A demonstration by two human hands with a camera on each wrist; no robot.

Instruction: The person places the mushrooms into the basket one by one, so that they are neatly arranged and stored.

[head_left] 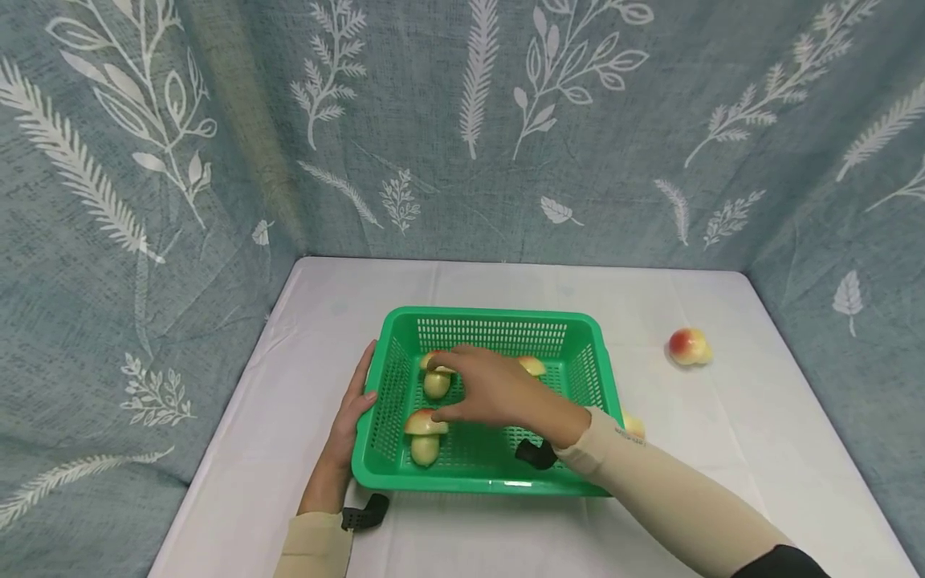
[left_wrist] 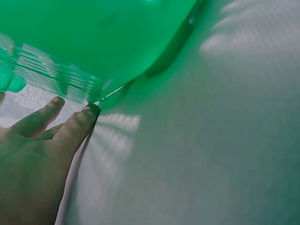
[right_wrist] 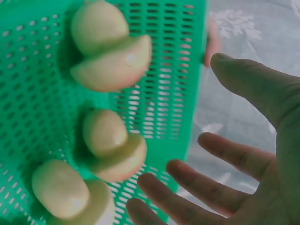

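Observation:
A green plastic basket (head_left: 491, 485) with slotted walls sits on the table and holds toy mushrooms with red-and-yellow caps. Along its left wall lies my left hand (head_left: 347, 429), fingers straight and thumb at the rim; the left wrist view shows the fingertips (left_wrist: 91, 110) low against the outer wall. My right hand (head_left: 491, 389) hovers inside the basket, fingers spread and nothing held. Its thumb and fingertips overlap a lower-left mushroom (head_left: 425, 449) and an upper-left mushroom (head_left: 437, 385) in the head view. A third mushroom (head_left: 532, 366) shows beyond the hand. The right wrist view confirms spread fingers (right_wrist: 201, 187).
On the white-covered table (head_left: 723, 449), a loose mushroom (head_left: 690, 347) lies right of the basket. Another pale yellow piece (head_left: 633, 425) peeks out behind my right sleeve. Patterned blue-grey cloth (head_left: 433, 201) hangs at the back and both sides.

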